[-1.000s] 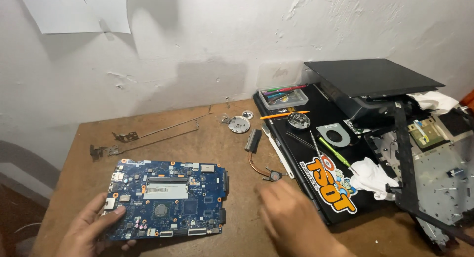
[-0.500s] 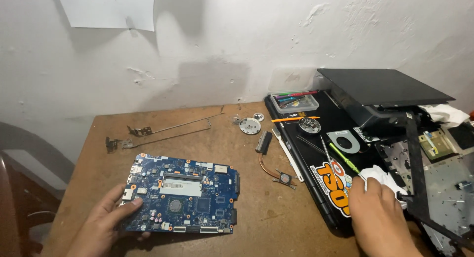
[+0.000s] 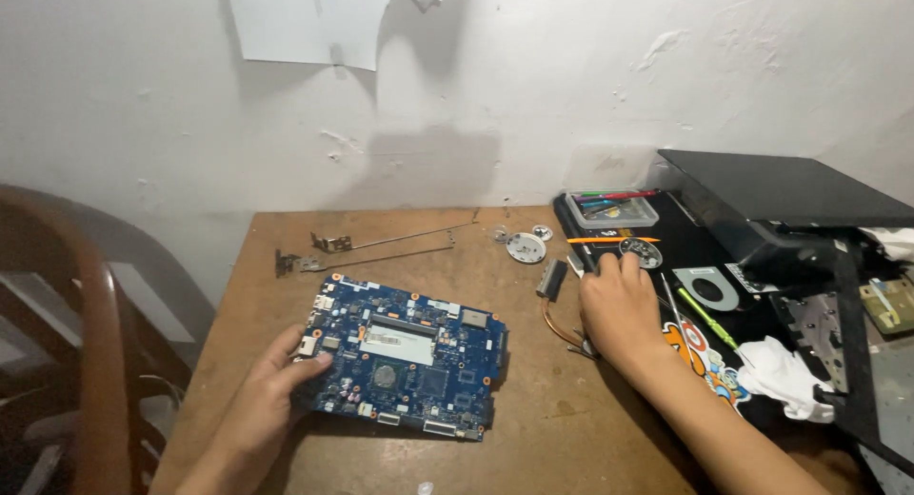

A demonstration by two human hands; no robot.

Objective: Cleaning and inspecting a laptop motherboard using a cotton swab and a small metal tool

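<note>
Blue motherboard (image 3: 405, 366) lies flat on the wooden desk (image 3: 533, 409); our left hand (image 3: 271, 405) pinches its left edge. Looks stiff, light, fragile, so edges only. Right hand (image 3: 619, 309), fingers curled, touches a dark tool (image 3: 583, 257); grip unclear.

Matt blue circuit board (image 3: 405, 357) on a worn, scuffed wooden table (image 3: 533, 428).

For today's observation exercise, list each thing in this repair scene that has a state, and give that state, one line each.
Blue circuit board: flat on the table, bare, out of its casing.
Left hand: gripping the board's left edge.
Right hand: lying on the tools at the black casing's edge; grip unclear.
Metal hinge bars: detached, lying loose.
Clear tool box: open, pens inside.
White cloth: crumpled.
</note>
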